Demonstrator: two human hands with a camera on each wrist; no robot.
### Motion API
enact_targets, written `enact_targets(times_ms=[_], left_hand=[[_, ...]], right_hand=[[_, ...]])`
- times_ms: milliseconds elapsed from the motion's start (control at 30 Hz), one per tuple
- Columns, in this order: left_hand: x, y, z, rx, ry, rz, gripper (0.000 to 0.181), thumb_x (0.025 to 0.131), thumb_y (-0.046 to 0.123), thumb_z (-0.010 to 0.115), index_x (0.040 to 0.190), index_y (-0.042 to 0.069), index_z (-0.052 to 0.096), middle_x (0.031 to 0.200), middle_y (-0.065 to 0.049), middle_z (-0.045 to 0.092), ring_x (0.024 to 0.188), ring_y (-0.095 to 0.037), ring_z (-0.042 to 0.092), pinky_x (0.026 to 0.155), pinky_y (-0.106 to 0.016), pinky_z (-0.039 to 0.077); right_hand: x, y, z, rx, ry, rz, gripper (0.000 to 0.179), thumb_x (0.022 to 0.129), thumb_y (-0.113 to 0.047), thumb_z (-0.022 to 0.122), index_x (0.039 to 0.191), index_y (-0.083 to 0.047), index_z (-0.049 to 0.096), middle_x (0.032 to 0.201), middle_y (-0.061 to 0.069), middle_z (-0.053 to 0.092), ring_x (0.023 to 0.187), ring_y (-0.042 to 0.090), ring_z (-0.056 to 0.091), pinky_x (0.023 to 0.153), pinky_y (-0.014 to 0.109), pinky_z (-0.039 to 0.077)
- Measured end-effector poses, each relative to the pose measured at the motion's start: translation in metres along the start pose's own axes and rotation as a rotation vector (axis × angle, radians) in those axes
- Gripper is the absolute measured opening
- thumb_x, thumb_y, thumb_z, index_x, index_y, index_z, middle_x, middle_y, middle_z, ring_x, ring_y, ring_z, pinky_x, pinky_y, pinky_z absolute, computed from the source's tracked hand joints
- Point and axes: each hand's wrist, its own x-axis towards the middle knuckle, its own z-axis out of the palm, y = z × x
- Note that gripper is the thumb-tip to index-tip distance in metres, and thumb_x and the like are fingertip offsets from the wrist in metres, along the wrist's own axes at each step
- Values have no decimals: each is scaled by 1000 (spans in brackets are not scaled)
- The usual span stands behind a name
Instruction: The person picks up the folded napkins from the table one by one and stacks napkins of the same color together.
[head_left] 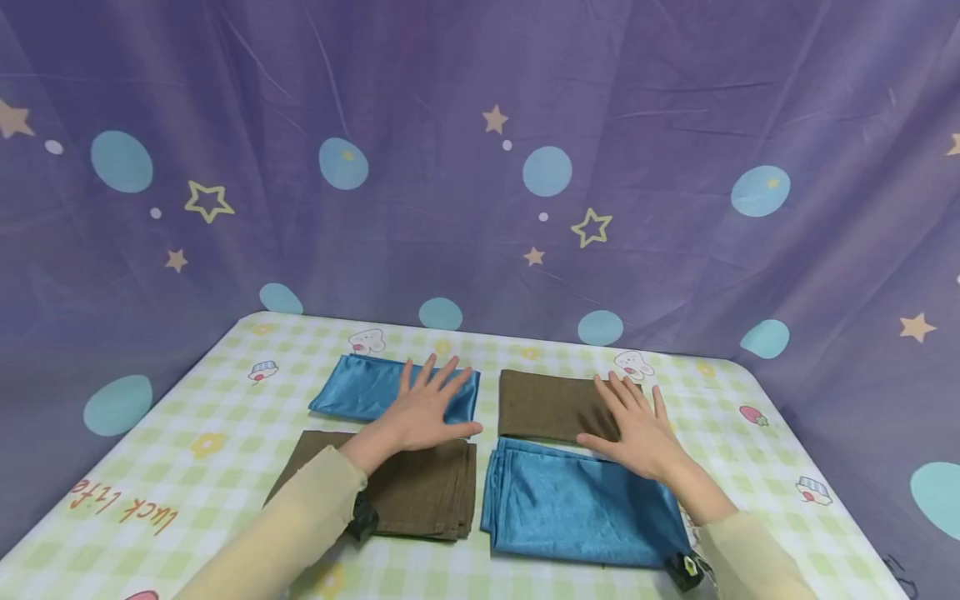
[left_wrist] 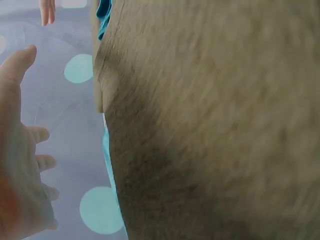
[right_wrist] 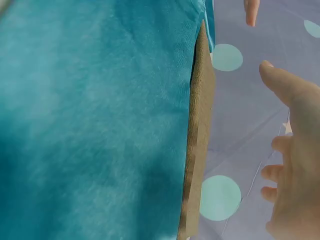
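Note:
Four folded cloths would be several: a blue satin-like cloth [head_left: 352, 392] lies at the back left and a brown one [head_left: 540, 408] at the back right. In front are another brown folded cloth [head_left: 427, 492] on the left and a larger blue folded cloth [head_left: 577, 508] on the right. My left hand [head_left: 423, 417] is over the left pair, fingers spread and straight, holding nothing. Fingers also spread, my right hand [head_left: 637, 425] hovers over the back brown cloth's right side. In the wrist views both hands appear raised above the cloths.
A green-and-white checked tablecloth [head_left: 217, 400] with printed flowers and cakes covers the table. Behind and beside it hangs a purple curtain [head_left: 420, 208] with stars and blue dots. Dark wrist cameras [head_left: 363, 517] sit under both sleeves.

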Motion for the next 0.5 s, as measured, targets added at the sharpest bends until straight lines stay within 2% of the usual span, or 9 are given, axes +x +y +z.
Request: enact_targets(times_ms=[233,367,500], left_hand=[[-2,11,5,10,35,56,88,78,74,40,146,23,19,152,-1,16,139,-30,8,108,-56,3],[-2,17,7,-21,36,80,84,80,68,46,144,18,27,148,-5,28,137,-29,19,108,-55,7],[-3,24,13,-42,16,89,77,81,63,50,139,14,38,140,-7,39,132,-28,31,108,-53,13]], right_hand=[[-12,9,1,36,-4,7,89,79,-63,54,146,-17,19,149,14,21,136,37,16,104,61,3],[-20,13,1,58,7,26,86,81,-61,54,145,-13,22,145,18,28,130,42,27,101,61,19],[-28,17,-1,80,-6,72,84,83,-59,52,145,-10,23,139,23,36,122,45,37,90,61,34]])
